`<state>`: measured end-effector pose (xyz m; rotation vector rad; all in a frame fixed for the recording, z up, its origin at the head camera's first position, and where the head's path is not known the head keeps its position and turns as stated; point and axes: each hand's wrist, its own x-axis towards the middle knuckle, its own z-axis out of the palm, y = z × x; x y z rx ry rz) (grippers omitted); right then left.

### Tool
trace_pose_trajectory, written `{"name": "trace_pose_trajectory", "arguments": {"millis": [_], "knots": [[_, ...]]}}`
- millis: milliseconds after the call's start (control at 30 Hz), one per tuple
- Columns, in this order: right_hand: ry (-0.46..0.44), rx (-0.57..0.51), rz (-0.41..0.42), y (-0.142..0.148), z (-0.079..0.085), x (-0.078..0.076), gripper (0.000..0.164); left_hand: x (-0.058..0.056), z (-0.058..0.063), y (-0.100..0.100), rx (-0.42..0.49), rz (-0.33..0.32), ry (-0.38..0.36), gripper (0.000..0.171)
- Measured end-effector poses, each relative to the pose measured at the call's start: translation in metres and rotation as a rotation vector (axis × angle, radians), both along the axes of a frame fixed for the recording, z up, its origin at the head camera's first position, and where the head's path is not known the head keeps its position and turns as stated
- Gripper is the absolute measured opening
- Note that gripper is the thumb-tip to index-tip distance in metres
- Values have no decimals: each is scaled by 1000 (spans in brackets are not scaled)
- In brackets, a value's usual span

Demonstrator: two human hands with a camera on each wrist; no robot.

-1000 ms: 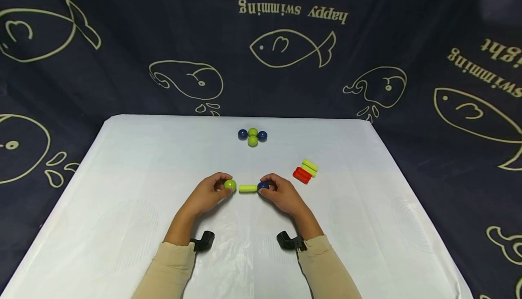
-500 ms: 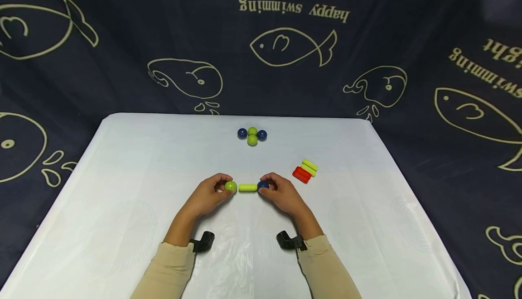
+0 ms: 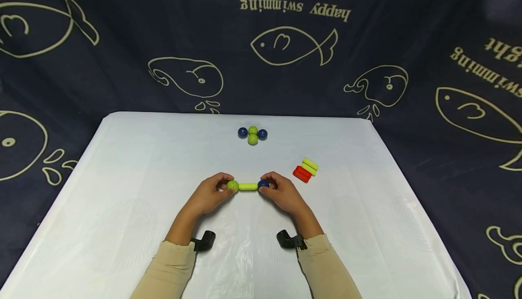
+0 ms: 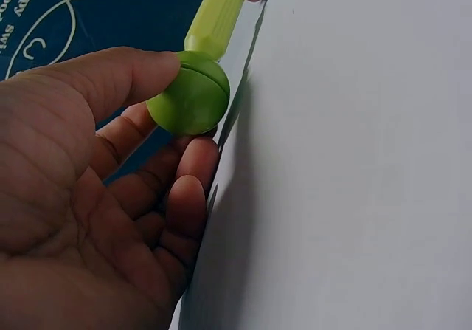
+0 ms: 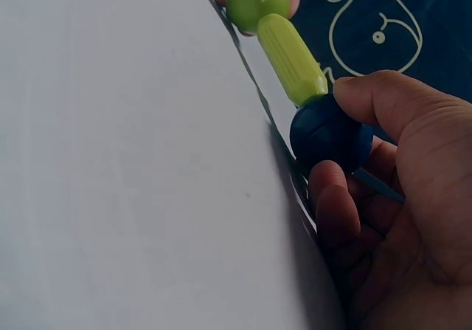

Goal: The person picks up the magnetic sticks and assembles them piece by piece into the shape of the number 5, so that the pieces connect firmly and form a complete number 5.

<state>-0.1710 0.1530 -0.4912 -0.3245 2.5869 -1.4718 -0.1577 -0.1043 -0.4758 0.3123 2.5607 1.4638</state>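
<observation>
- Where a narrow gap stood half a second ago between the green ball (image 3: 233,186) and the lime-yellow rod (image 3: 248,186), there is now none: the ball touches the rod's left end, and both wrist views show the contact.
- My left hand (image 3: 210,194) pinches that green ball between thumb and fingers, and it has come slightly rightward with it.
- My right hand (image 3: 283,194) pinches the navy ball (image 3: 263,184) at the rod's right end, thumb on one side and fingers on the other; this hand has hardly shifted.
- So ball, rod and ball lie in one straight row, left to right, over the near-middle part of the white tabletop (image 3: 163,163).
- As I judge it, the second end of the rod is now joined, or at least met; whether the pieces would hold together without my fingers I cannot tell.
- The loose pieces have not been disturbed: two green balls (image 3: 253,139) and two navy balls (image 3: 242,132) cluster at the far middle, while the red rods (image 3: 302,174) and more lime-yellow rods (image 3: 310,165) lie to the right, beyond my right hand.
</observation>
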Motion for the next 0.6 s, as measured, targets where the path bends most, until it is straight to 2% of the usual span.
{"name": "trace_pose_trajectory", "arguments": {"millis": [267,600], "knots": [[5,-19,-5,-1,1,1,25,0,-1,0,-36,12,15,31],[47,-45,-59,1,3,1,26,-2,-3,1,-41,38,29,30]]}}
